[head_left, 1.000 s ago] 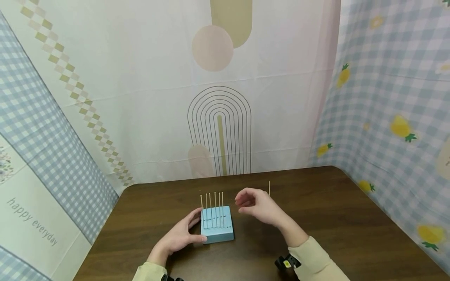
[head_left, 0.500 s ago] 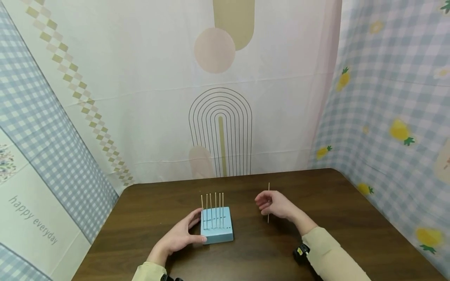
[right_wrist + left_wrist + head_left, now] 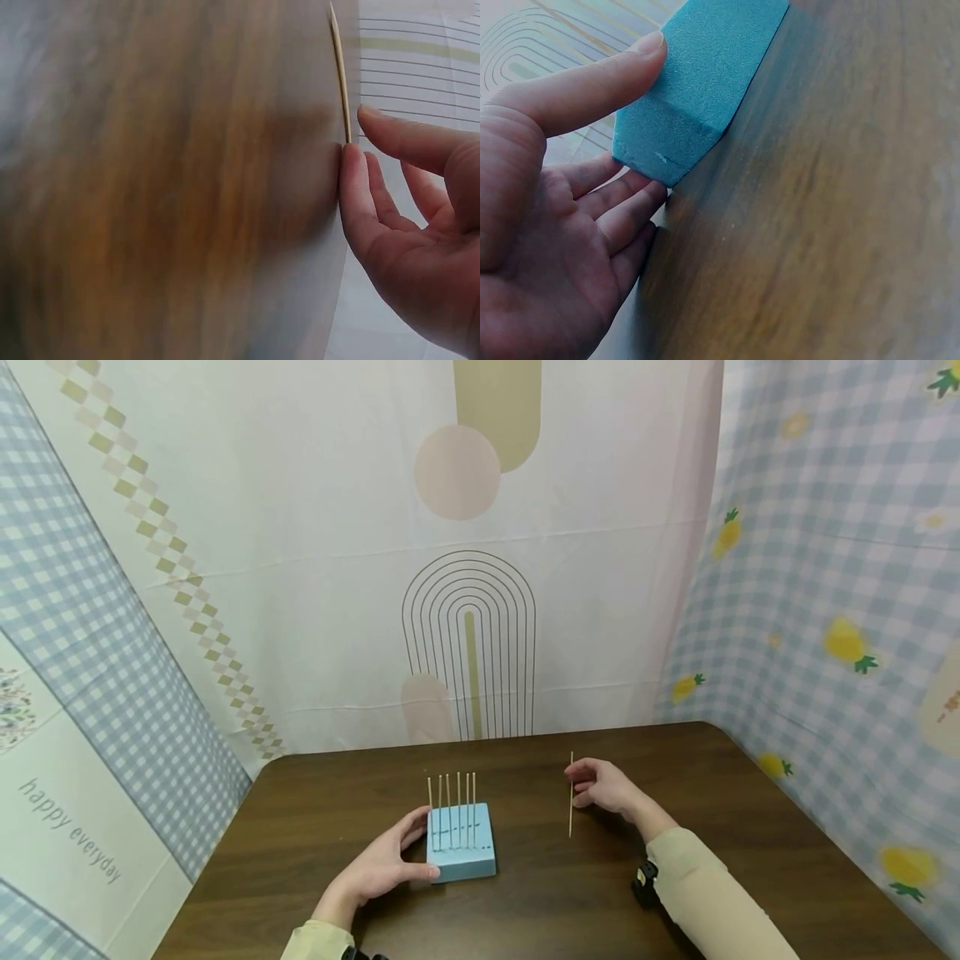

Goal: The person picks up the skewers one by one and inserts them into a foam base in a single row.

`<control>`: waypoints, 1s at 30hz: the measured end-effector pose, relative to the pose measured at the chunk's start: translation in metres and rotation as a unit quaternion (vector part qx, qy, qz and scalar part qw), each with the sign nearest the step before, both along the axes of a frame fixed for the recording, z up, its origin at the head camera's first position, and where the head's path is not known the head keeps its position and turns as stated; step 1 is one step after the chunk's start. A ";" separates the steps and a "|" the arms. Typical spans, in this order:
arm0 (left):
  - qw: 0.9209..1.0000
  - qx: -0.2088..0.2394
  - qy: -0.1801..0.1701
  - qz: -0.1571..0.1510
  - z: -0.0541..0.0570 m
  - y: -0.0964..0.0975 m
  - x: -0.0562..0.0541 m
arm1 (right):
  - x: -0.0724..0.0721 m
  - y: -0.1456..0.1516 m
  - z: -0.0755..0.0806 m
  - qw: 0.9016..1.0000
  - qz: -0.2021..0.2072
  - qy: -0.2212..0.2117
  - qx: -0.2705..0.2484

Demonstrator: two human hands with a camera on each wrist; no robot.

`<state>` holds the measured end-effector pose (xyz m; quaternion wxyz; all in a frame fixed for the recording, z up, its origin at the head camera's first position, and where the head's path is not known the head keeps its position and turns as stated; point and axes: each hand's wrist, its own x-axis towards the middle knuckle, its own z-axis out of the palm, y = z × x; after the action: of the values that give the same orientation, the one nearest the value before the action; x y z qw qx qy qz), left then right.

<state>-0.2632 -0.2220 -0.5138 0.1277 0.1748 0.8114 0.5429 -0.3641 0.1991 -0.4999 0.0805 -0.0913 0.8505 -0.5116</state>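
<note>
A light blue block (image 3: 467, 866), foam-like, sits on the table with several thin wooden sticks (image 3: 459, 793) standing upright in its top and small dark marks across it. My left hand (image 3: 386, 862) holds the block at its left side. In the left wrist view the thumb (image 3: 634, 66) lies over the block's near end, fingers along another side. To the right, a single wooden skewer (image 3: 571, 820) with a pointed tip lies on the table. My right hand (image 3: 609, 790) is at it, index fingertip (image 3: 352, 156) right at the skewer and thumb slightly apart from it.
The dark brown wooden table (image 3: 525, 918) has rounded far corners. A pale printed cloth (image 3: 337, 610) hangs behind it, with blue checked cloths (image 3: 847, 710) at both sides. Each wrist carries a small black camera (image 3: 645, 882).
My right hand has moved away from the block, rightward to the lying skewer, and its fingers have come down at it. The left hand stays on the block.
</note>
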 end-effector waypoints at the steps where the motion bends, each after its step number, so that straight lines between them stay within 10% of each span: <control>1: 1.000 0.000 0.000 0.000 0.000 0.000 0.000 | -0.001 -0.001 -0.001 1.000 -0.006 0.004 0.004; 30: 1.000 -0.002 0.003 -0.003 0.000 -0.001 -0.001 | -0.001 -0.016 -0.002 0.993 -0.086 0.008 0.077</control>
<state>-0.2639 -0.2225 -0.5137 0.1273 0.1781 0.8126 0.5402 -0.3656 0.1827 -0.5021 0.0361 -0.0153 0.8929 -0.4486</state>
